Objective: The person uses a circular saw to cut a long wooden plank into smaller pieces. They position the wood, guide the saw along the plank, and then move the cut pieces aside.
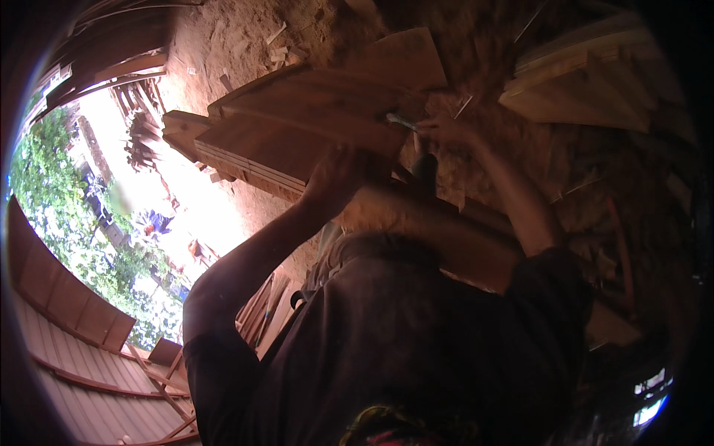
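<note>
From the head view, the left hand [338, 175] sits just left of centre, curled over the near edge of the boards [297, 126], a stack of flat, pale-brown planks that fans out toward 11 o'clock; the fingers look closed on the wood, though shadow hides how firmly. The right hand [446, 130], toward 1 o'clock, is closed round a slim metal tool [400, 120] whose bright tip rests on the top board; what kind of tool it is cannot be told. The boards lie on a sawdust floor [238, 37], gritty and reddish, scattered with small offcuts [279, 52]. More planks [580, 89] are piled at 2 o'clock, well apart from both hands, with straight sawn edges and a paler face. A dark shirt [416, 349] fills the lower middle, and a ribbed metal roof [89, 372] runs along 8 o'clock beside green foliage [52, 193]. The risk I judge greatest: the tool tip could skate on the smooth grain and jump toward the left hand, which lies near its line. The stack looks loosely layered, so pressure on the top board might slide it off the ones below. Dim light over the work adds to the chance of a misplaced stroke.
</note>
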Demonstrator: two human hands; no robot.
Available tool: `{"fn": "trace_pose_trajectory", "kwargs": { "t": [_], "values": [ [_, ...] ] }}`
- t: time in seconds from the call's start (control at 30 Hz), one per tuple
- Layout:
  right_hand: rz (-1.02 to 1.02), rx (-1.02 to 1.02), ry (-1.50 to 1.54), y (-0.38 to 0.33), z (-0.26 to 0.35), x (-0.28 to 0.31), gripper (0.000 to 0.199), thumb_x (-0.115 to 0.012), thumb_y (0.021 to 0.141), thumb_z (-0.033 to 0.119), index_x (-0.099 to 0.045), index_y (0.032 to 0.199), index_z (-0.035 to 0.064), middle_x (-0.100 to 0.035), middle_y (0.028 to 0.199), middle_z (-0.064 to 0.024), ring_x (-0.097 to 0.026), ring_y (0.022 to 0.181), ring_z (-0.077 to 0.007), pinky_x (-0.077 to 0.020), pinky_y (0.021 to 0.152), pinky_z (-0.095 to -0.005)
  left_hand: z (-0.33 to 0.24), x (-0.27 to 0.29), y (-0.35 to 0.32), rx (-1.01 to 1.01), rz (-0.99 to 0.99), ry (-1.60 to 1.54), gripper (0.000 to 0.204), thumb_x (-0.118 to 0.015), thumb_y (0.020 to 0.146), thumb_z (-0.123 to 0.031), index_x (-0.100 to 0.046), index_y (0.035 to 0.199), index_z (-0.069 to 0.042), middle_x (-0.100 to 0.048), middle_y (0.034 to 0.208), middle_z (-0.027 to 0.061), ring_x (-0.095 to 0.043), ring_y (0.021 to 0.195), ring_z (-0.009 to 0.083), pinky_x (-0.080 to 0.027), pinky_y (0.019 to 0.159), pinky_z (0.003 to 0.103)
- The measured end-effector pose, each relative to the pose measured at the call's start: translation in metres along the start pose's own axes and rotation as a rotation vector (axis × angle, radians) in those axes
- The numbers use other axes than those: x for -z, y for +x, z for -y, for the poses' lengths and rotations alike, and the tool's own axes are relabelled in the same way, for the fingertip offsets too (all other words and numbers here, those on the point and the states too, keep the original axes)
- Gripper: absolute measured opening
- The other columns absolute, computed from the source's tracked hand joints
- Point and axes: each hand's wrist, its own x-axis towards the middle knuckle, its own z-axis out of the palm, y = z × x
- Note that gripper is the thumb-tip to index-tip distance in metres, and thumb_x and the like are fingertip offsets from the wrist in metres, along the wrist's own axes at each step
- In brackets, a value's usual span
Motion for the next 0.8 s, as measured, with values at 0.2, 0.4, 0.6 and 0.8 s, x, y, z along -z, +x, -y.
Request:
{"fn": "trace_pose_trajectory", "kwargs": {
  "t": [0.2, 0.4, 0.6, 0.8],
  "values": [
    [-0.186, 0.026, -0.032, 0.013, 0.000, 0.013, 0.045, -0.064, 0.103, 0.033, -0.070, 0.141, 0.0082, -0.075, 0.094, -0.0109, -0.073, 0.078, -0.0210, -0.0599, 0.066, -0.0365, 0.001, 0.011, -0.005, 0.033, -0.033, -0.202, 0.029, -0.067, 0.091, -0.004, -0.065, 0.120, -0.002, -0.063, 0.126, 0.0184, -0.066, 0.115, 0.0369, -0.057, 0.100, 0.047],
    [-0.348, 0.247, -0.312, -0.010, 0.029, 0.017, 0.041, -0.063, 0.103, 0.026, -0.070, 0.137, 0.0049, -0.078, 0.112, -0.0219, -0.078, 0.098, -0.0327, -0.0601, 0.087, -0.0440, -0.009, 0.039, -0.006, 0.007, -0.069, -0.097, 0.045, -0.070, 0.083, -0.005, -0.063, 0.126, 0.003, -0.063, 0.126, 0.0199, -0.065, 0.116, 0.0358, -0.057, 0.101, 0.043],
    [-0.475, 0.352, -0.331, -0.093, 0.110, 0.000, 0.043, -0.065, 0.104, 0.025, -0.068, 0.143, 0.0068, -0.075, 0.123, -0.0265, -0.074, 0.116, -0.0392, -0.0562, 0.098, -0.0445, -0.013, 0.073, -0.020, 0.009, -0.125, -0.357, 0.038, -0.067, 0.092, 0.000, -0.060, 0.129, 0.004, -0.062, 0.138, 0.0224, -0.064, 0.124, 0.0395, -0.055, 0.106, 0.048],
    [-0.538, 0.242, -0.311, -0.181, 0.162, -0.059, 0.049, -0.064, 0.108, 0.029, -0.061, 0.151, 0.0050, -0.070, 0.139, -0.0245, -0.068, 0.130, -0.0359, -0.0523, 0.110, -0.0418, -0.009, 0.074, -0.038, -0.075, -0.134, -0.337, 0.039, -0.066, 0.092, -0.003, -0.063, 0.130, -0.001, -0.058, 0.147, 0.0217, -0.060, 0.134, 0.0378, -0.052, 0.111, 0.046]
  ]
}}
